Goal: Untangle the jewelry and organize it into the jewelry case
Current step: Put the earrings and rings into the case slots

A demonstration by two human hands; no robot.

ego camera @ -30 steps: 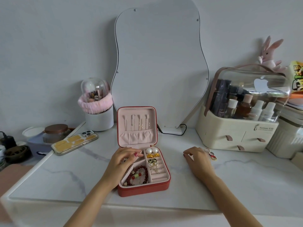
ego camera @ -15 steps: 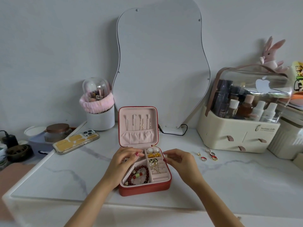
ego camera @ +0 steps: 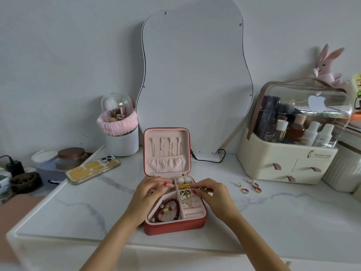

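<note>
A red jewelry case (ego camera: 175,226) with a pink lining stands open at the table's middle, its lid (ego camera: 166,151) upright with hairpins in it. Inside lie a dark red bead bracelet (ego camera: 169,210), pearl earrings (ego camera: 184,180), gold earrings (ego camera: 184,186) and black-and-gold earrings (ego camera: 185,192). My left hand (ego camera: 150,194) rests on the case's back left compartment with its fingers relaxed. My right hand (ego camera: 213,194) is at the case's right rim and pinches a small piece of jewelry beside the gold earrings. Loose rings and a gold stud (ego camera: 252,187) lie on the table to the right.
A wavy mirror (ego camera: 195,85) leans on the wall behind the case. A cream cosmetics organizer (ego camera: 289,155) stands at the right. At the left are a phone (ego camera: 92,169), a brush holder (ego camera: 121,139) and a brown-lidded jar (ego camera: 71,157). The table's front edge is close to me.
My right hand left the loose jewelry on the table and moved left to the case's right rim, pinching a small piece. My left hand stayed on the case.
</note>
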